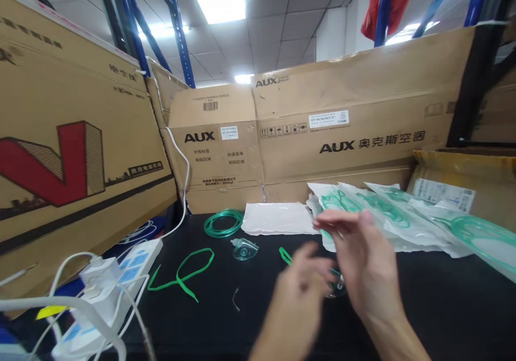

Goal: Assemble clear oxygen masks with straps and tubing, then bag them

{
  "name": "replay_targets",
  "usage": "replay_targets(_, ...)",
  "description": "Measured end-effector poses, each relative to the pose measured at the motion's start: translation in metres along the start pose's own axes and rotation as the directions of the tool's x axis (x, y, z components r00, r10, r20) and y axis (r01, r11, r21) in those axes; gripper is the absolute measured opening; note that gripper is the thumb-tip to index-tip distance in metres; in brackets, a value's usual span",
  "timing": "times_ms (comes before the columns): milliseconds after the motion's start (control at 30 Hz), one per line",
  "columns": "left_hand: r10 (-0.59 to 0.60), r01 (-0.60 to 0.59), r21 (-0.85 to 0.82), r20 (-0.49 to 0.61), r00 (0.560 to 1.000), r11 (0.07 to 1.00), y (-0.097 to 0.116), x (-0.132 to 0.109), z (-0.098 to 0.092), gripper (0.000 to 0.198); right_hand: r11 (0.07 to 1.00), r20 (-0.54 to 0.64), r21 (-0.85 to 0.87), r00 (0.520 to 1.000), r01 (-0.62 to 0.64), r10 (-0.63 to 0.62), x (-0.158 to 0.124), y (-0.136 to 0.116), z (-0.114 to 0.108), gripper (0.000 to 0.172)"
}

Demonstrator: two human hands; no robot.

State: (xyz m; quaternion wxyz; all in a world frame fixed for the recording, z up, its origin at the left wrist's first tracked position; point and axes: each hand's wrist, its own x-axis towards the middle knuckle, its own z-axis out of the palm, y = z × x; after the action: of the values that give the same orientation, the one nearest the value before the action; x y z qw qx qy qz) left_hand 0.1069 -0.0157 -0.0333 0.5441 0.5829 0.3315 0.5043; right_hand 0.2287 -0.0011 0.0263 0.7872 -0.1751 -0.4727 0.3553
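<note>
My left hand [300, 286] is smeared by motion, and its fingers are too blurred to read. Just to its right is my right hand [365, 261], raised over the table with its fingers stretched out to the left; I see nothing held in it. Partly hidden behind both hands is a clear plastic mask [335, 291]. A green elastic strap [284, 254] shows beyond my left hand. Farther left lie a clear mask piece [244, 250], a coil of green tubing [223, 223], a loose green strap [177, 282] and a small thin wire-like strip [235, 300].
A flat white packet [282, 218] lies at the back. Several clear bags of green tubing [379, 210] are piled at right. A white power strip [133, 264] with cables borders the left. Cardboard panels [342, 130] wall the black table [209, 329], with an open carton [484, 173] at right.
</note>
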Motion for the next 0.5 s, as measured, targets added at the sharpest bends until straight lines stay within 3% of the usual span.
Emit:
replay_targets(67, -0.126, 0.217, -0.308, 0.29, 0.949, 0.926, -0.018, 0.004, 0.045, 0.092, 0.978, 0.039, 0.188, 0.996, -0.086, 0.08, 0.012, 0.001, 0.024, 0.051)
replay_targets(133, -0.146, 0.237, -0.479, 0.22, 0.965, 0.845, -0.017, 0.014, 0.067, 0.103, 0.932, 0.076, 0.318, 0.984, -0.176, 0.16, 0.022, 0.006, 0.038, 0.055)
replay_targets(200, -0.012, 0.015, -0.422, 0.01, 1.0, 0.906, 0.003, 0.031, 0.059, 0.08, 0.9, 0.141, 0.34, 0.961, -0.273, 0.238, 0.026, 0.012, 0.039, 0.052)
replay_targets(267, 0.153, -0.167, -0.104, -0.133, 0.979, 0.98, 0.033, 0.054, 0.024, 0.069, 0.904, 0.229, 0.224, 0.921, -0.365, 0.316, 0.021, 0.019, 0.029, 0.042)
replay_targets(300, 0.207, -0.19, 0.119, -0.153, 0.966, 0.975, 0.049, 0.067, 0.0, 0.068, 0.916, 0.251, 0.107, 0.902, -0.386, 0.35, 0.018, 0.021, 0.019, 0.039)
replay_targets(367, 0.229, -0.167, 0.279, -0.207, 0.951, 0.946, 0.073, 0.09, -0.055, 0.062, 0.916, 0.205, -0.182, 0.897, -0.359, 0.392, 0.012, 0.024, -0.007, 0.04)
replay_targets(400, 0.225, -0.131, 0.365, -0.228, 0.947, 0.922, 0.082, 0.099, -0.084, 0.056, 0.889, 0.129, -0.342, 0.921, -0.306, 0.367, 0.009, 0.024, -0.023, 0.04)
replay_targets(500, 0.135, 0.071, 0.629, -0.273, 0.952, 0.774, 0.088, 0.11, -0.16, 0.03, 0.839, -0.003, -0.469, 0.95, -0.277, 0.312, 0.007, 0.019, -0.067, 0.041)
